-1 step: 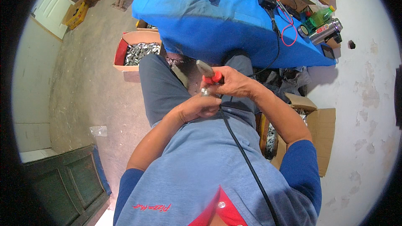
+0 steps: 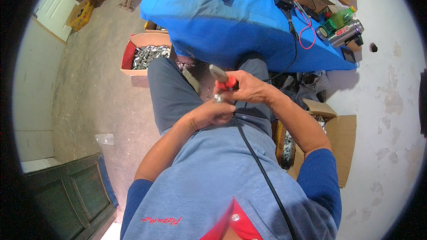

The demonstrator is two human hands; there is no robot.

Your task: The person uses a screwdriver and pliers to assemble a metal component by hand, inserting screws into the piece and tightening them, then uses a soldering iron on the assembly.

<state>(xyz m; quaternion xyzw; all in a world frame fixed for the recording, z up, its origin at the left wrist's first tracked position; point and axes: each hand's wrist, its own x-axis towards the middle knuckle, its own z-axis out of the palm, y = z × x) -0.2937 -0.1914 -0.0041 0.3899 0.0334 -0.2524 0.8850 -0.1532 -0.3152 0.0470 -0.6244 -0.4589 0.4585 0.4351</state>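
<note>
Almost unmoved: blunt metal pliers (image 2: 218, 73)

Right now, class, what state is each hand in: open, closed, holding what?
Left hand: closed, holding a small shiny metal piece.
Right hand: closed, holding red-handled pliers.

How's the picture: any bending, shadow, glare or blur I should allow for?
Head view, rim: straight edges bow and the corners go black; head view, right: a soft shadow falls on the wall below the blue cloth, and the flask shines; head view, centre: the red-gripped tool in the right hand reads clearly, but the small silvery piece by the left hand looks soft.
</note>
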